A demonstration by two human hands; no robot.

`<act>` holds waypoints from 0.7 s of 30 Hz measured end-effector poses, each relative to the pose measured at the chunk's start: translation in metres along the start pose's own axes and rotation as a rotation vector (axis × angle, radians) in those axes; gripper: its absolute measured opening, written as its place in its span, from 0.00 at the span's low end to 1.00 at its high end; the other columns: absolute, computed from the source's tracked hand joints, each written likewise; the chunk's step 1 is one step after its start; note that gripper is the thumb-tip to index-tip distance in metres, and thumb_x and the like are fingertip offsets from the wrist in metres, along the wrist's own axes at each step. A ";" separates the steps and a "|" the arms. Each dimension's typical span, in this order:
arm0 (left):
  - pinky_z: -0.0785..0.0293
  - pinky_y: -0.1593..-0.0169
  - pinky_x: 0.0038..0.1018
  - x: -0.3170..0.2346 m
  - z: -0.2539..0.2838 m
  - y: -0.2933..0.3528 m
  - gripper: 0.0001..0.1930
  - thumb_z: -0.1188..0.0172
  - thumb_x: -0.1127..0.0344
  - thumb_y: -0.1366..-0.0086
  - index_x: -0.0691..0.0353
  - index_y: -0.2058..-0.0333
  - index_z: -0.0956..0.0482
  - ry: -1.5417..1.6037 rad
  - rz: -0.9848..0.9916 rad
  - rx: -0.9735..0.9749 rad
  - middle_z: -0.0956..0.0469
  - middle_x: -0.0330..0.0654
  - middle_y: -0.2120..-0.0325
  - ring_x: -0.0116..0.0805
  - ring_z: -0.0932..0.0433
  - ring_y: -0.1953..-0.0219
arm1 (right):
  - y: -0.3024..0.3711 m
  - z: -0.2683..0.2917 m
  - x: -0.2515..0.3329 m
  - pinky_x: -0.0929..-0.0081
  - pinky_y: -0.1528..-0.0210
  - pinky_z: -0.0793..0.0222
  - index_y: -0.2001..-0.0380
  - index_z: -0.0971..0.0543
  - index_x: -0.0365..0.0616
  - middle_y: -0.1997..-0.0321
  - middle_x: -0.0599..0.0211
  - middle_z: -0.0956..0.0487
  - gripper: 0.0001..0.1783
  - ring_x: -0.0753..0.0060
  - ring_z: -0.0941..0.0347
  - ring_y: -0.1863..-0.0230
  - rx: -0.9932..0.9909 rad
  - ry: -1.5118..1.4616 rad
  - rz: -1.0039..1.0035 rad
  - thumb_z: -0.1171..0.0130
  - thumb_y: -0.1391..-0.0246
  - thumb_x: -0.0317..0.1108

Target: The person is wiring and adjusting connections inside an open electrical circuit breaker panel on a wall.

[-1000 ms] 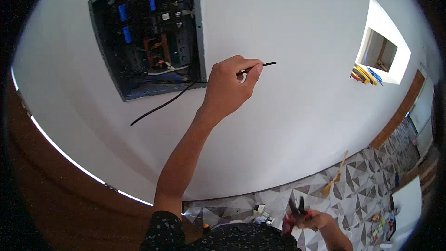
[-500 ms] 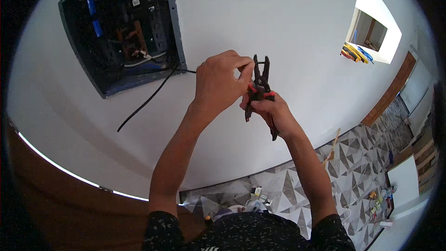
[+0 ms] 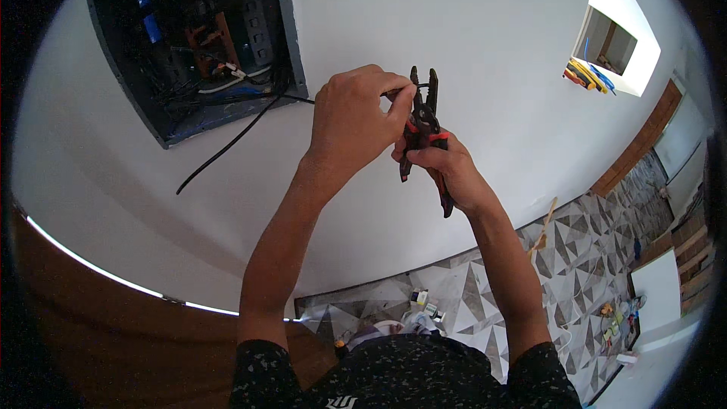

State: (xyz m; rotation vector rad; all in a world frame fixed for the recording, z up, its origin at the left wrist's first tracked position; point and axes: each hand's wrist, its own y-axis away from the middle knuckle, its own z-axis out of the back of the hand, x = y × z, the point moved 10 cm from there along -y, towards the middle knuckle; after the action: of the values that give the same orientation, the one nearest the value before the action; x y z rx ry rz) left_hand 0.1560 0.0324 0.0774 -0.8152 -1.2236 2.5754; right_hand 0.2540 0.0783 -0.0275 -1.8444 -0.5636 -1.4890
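Both hands up closer since before: left hand [image 3: 356, 117] pinches black wire [image 3: 227, 144] end into wire strippers [image 3: 424, 125], right hand [image 3: 439, 167] grip closed round handles

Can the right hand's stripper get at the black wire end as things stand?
Probably yes. The left hand pinches the black wire end right at the wire stripper in the right hand. Nothing sits between them, though whether the end is seated is unclear.

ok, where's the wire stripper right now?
Head view, centre, raised against the white wall: the wire stripper is gripped in the right hand, jaws up beside the left hand, right of the open electrical panel.
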 end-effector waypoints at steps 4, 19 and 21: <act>0.27 0.68 0.34 -0.002 -0.002 0.002 0.06 0.37 0.65 0.41 0.59 0.70 0.15 -0.008 -0.023 0.008 0.20 0.40 0.77 0.39 0.21 0.75 | 0.001 0.003 -0.001 0.74 0.59 0.36 0.47 0.30 0.36 0.64 0.71 0.27 0.24 0.75 0.32 0.62 -0.034 0.022 -0.012 0.45 0.49 0.28; 0.33 0.77 0.23 -0.011 0.005 0.003 0.04 0.36 0.68 0.39 0.61 0.68 0.15 -0.032 -0.127 -0.043 0.19 0.40 0.77 0.25 0.26 0.80 | 0.001 0.011 0.003 0.70 0.57 0.36 0.50 0.31 0.37 0.64 0.66 0.30 0.22 0.71 0.34 0.62 -0.187 0.371 -0.001 0.45 0.48 0.32; 0.33 0.77 0.23 -0.011 0.005 0.003 0.04 0.36 0.69 0.39 0.61 0.67 0.15 -0.031 -0.125 -0.039 0.19 0.40 0.77 0.25 0.26 0.79 | 0.002 0.011 0.006 0.68 0.55 0.36 0.50 0.31 0.37 0.64 0.64 0.30 0.22 0.69 0.34 0.60 -0.207 0.380 -0.006 0.45 0.48 0.32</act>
State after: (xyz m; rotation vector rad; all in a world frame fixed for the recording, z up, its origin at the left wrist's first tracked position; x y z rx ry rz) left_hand 0.1627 0.0235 0.0820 -0.6853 -1.2945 2.4801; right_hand 0.2646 0.0846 -0.0233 -1.6442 -0.2389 -1.9008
